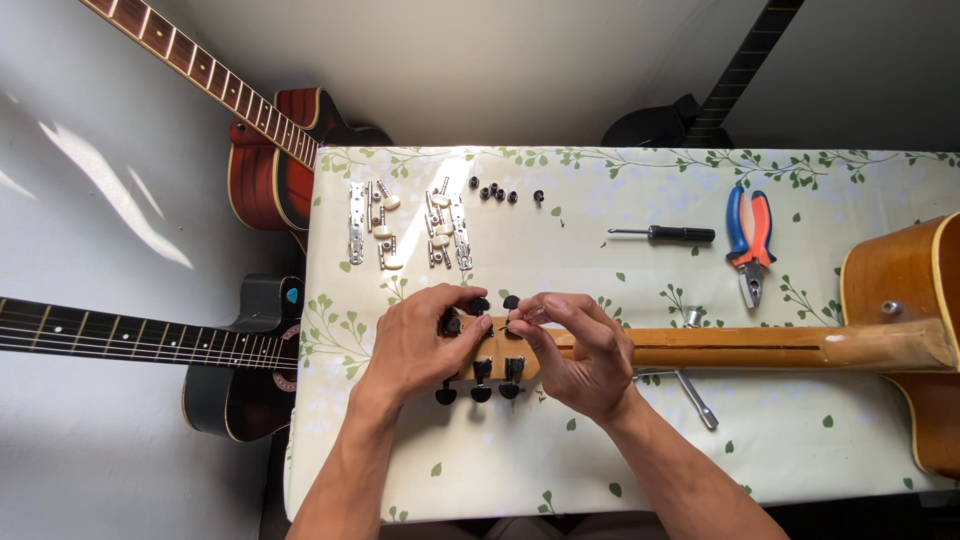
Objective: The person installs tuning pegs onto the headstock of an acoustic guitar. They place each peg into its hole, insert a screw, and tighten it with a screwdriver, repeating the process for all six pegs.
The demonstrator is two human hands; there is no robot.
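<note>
Lying flat on the leaf-patterned tablecloth (640,440), the guitar neck (720,345) runs its long axis left to right, body at the right, headstock (497,352) with black tuner knobs directly under both hands. Left hand (420,345) grips the headstock's far end; right hand (580,350) pinches narrowly at an upper tuner. Beyond the headstock lie old white-knobbed tuner strips (405,225), right of them a black screwdriver (665,234) and orange-and-blue pliers (750,245).
</note>
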